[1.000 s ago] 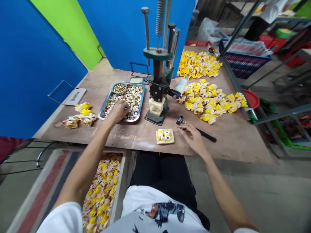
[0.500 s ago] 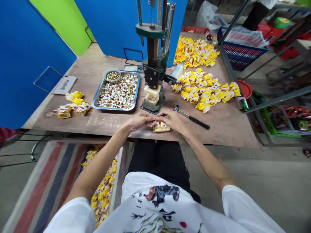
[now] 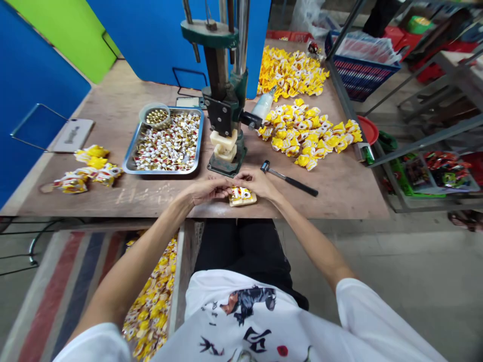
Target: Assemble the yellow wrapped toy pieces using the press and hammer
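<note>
Altogether, one cream block (image 3: pixel 243 202) lies near the lower middle of the table, bearing one yellow-and-white piece (image 3: pixel 246 194); one hammer (image 3: pixel 292 181) rests to its right, one press (image 3: pixel 219 113) stands above it at upper centre, and one metal tray (image 3: pixel 162 172) with one tub (image 3: pixel 141 114) of gold beads sits left of centre. Two heaps of yellow pieces, a far one (image 3: pixel 290 73) and a nearer one (image 3: pixel 307 133), fill the upper right, too many to count. A second ago the left hand (image 3: pixel 207 191) was in the tray and the right hand (image 3: pixel 256 182) hung near the hammer; now both are at the block, posed much as half a second ago. The left hand's fingers are bent, their tips at the piece's left end, and whether they grip anything cannot be told. The right hand is half curled, its fingertips touching the piece's top edge; whether they pinch it is hidden.
</note>
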`<state>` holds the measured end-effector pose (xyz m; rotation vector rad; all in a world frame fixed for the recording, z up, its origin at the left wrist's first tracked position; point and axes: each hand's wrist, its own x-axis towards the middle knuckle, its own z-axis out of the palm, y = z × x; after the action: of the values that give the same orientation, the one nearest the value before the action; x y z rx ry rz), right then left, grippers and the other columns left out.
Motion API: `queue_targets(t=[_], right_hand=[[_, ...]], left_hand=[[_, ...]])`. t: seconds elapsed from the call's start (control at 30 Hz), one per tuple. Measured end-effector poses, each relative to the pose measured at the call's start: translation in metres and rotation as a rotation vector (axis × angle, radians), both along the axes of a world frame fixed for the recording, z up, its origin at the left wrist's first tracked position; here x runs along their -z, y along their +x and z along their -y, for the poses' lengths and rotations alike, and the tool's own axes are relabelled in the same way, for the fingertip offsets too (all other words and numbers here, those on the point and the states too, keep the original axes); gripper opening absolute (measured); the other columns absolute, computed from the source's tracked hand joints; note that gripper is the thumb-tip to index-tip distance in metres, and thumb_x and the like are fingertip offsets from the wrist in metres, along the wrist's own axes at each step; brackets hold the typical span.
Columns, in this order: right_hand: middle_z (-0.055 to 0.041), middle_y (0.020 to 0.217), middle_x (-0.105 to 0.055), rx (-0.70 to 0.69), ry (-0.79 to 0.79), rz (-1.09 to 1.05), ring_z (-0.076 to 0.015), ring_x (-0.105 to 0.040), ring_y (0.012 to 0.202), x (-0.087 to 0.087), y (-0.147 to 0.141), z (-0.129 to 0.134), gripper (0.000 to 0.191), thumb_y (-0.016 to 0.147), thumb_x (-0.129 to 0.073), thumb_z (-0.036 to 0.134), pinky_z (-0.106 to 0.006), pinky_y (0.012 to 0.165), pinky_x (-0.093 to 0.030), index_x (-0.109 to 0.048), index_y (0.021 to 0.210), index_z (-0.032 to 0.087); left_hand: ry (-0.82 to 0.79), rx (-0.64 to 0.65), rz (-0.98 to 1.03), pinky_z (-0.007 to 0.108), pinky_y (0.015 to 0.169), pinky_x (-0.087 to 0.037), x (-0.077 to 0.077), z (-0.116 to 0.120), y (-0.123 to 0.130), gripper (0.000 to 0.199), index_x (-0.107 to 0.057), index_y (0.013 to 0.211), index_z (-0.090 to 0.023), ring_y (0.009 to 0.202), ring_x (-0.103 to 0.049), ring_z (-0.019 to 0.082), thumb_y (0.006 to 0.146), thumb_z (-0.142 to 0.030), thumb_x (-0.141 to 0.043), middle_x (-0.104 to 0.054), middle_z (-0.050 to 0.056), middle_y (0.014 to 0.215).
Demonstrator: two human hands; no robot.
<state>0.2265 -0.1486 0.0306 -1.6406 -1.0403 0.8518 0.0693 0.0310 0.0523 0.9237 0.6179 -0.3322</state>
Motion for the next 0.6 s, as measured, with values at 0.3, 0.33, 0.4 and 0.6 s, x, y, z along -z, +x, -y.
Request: queue_targets(t=[0.3, 0.33, 0.4, 0.6], right_hand=[[-0.0094, 0.113, -0.081, 0.131, -0.006, 0.372, -0.0254, -0.072, 0.105, -0.022, 0.016, 0.030, 0.031, 0.110, -0.063, 0.045, -0.038, 0.097, -0.055, -0.082, 0.112, 0.021], [-0.0115, 0.120, -0.079, 0.206, -0.030, 0.512, -0.0278, -0.071, 0.113, -0.026, 0.024, 0.044, 0.031, 0.111, -0.062, 0.044, -0.041, 0.102, -0.054, -0.080, 0.121, 0.021], [-0.0170, 0.130, -0.073, 0.319, -0.152, 0.778, -0.0344, -0.065, 0.124, -0.028, 0.042, 0.076, 0.036, 0.109, -0.064, 0.047, -0.049, 0.110, -0.052, -0.076, 0.130, 0.020], [-0.0212, 0.112, -0.073, 0.169, -0.435, 0.914, -0.0374, -0.069, 0.106, -0.023, 0.054, 0.118, 0.034, 0.113, -0.049, 0.041, -0.051, 0.095, -0.057, -0.071, 0.118, 0.015]], left_hand=[[0.047, 0.021, 0.041, 0.017, 0.056, -0.049, -0.001, 0.003, 0.002, 0.012, -0.083, 0.082, -0.008, 0.060, -0.059, 0.009, 0.081, -0.020, -0.087, -0.071, 0.007, 0.070], [0.052, 0.017, 0.039, 0.017, 0.056, -0.049, 0.000, 0.004, 0.002, 0.013, -0.082, 0.080, -0.008, 0.059, -0.060, 0.009, 0.082, -0.020, -0.086, -0.071, 0.007, 0.070], [0.058, -0.005, 0.027, 0.017, 0.055, -0.050, 0.001, 0.006, 0.001, 0.013, -0.080, 0.078, -0.008, 0.058, -0.062, 0.010, 0.083, -0.019, -0.084, -0.072, 0.008, 0.069], [0.061, -0.086, -0.003, 0.016, 0.057, -0.055, 0.004, 0.013, -0.001, 0.009, -0.079, 0.077, -0.008, 0.057, -0.065, 0.009, 0.083, -0.015, -0.081, -0.075, 0.010, 0.071]])
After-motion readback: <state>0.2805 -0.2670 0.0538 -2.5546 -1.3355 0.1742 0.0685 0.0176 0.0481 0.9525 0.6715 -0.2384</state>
